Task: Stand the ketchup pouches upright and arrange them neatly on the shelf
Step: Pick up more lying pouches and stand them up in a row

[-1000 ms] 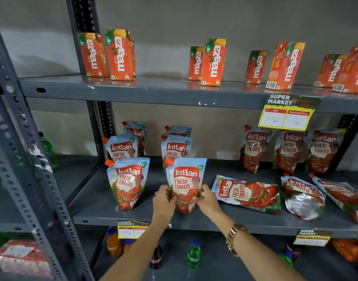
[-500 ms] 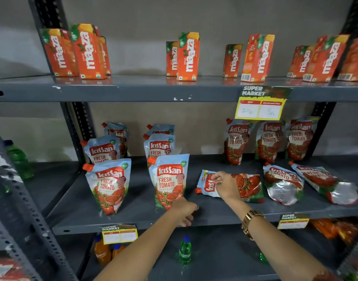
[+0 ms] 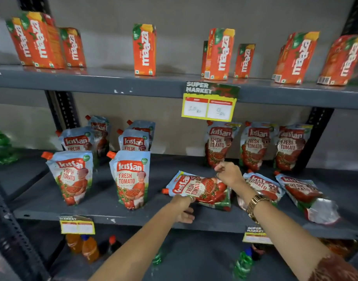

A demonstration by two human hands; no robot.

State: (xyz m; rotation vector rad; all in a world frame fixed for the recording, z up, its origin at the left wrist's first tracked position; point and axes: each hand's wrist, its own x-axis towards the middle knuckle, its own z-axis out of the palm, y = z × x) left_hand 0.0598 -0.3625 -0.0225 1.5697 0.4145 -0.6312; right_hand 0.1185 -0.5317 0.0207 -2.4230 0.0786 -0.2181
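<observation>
Several Kissan ketchup pouches sit on the grey middle shelf (image 3: 105,207). Two stand upright at the front left (image 3: 69,177) and front middle (image 3: 131,179), with more standing behind them (image 3: 133,139). Three lean against the back wall at the right (image 3: 255,146). One ketchup pouch (image 3: 202,189) lies on its side in the middle. My left hand (image 3: 183,207) grips its near edge by the spout end, and my right hand (image 3: 228,173) pinches its far right end. Two more pouches lie flat to the right (image 3: 263,187) (image 3: 307,195).
Orange Maaza juice cartons (image 3: 144,49) stand on the upper shelf, with a yellow price tag (image 3: 209,106) hanging from its edge. Drink bottles (image 3: 89,248) stand on the shelf below. Dark upright posts (image 3: 315,138) frame the bay. Bare shelf lies between the middle upright pouch and the lying one.
My hands let go of the front middle pouch, which now stands alone. Both moved right to the lying pouch; the right hand reached it first, then the left took its near edge.
</observation>
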